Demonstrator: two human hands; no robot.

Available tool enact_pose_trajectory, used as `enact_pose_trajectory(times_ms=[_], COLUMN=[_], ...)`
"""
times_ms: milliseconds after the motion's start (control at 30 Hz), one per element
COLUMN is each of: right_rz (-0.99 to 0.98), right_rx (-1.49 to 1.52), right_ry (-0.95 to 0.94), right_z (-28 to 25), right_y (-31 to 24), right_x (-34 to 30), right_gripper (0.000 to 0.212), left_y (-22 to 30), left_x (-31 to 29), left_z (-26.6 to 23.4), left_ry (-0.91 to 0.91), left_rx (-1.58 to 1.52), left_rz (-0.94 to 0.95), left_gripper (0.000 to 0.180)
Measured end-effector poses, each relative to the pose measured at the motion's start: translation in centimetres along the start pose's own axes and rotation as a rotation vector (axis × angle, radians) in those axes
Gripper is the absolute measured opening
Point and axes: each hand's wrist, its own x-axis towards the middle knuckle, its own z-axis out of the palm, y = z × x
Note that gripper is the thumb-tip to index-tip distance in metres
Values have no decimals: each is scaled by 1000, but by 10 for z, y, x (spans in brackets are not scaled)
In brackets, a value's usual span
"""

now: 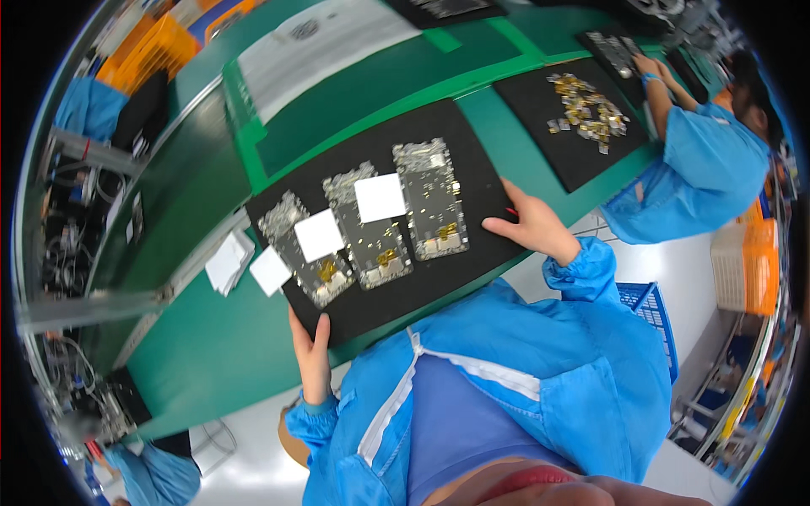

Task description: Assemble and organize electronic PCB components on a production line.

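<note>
A black mat (481,181) lies tilted on the green table in front of me. Its near left corner is between the thumb and fingers of my left hand (313,358). My right hand (540,226) grips the right edge, thumb on top; a small red bit shows between thumb and forefinger. Three circuit boards lie side by side on the mat: a left one (283,218), a middle one (371,244) and a right one (434,202). White square sheets (381,198) partly cover the boards, and one of them overhangs the mat's left edge.
Left of the mat sits a pile of white sheets (228,264). At the right, another black mat (540,110) carries many small gold and silver parts (591,114). A co-worker in a blue smock (713,169) handles boards there. A blue basket (654,325) stands beside me.
</note>
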Motion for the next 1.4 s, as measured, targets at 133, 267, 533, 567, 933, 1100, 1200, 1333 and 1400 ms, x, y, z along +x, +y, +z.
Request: enact_pose_trajectory(times_ms=[133, 267, 533, 567, 933, 1100, 1200, 1333, 1400], right_rz=[-70, 135, 395, 280, 206, 112, 92, 46, 17], right_rx=[115, 371, 681, 750, 940, 910, 911, 929, 894], right_ry=[31, 43, -105, -207, -211, -88, 5, 152, 176], right_z=[-2, -9, -9, -11, 6, 14, 12, 16, 19], right_y=[20, 41, 21, 15, 57, 49, 49, 17, 5], right_x=[7, 16, 23, 22, 24, 11, -4, -2, 16], right_gripper=[68, 70, 53, 55, 59, 58, 59, 56, 53], left_y=[8, 13, 8, 6, 2, 17, 42, 46, 38], left_x=[-2, -2, 1, 0, 4, 3, 8, 26, 35], left_z=[-3, -16, -15, -14, -3, -14, -21, -50, -63], left_ry=[-24, 77, -85, -69, -51, -185, -221, -344, -350], left_rx=[-123, -167, -628, -669, -921, -694, -645, -675, -712], left_rz=[6, -51, -302, -281, -264, -116, -28, 6, 14], left_gripper=[68, 61, 48, 49, 54, 69, 75, 74, 74])
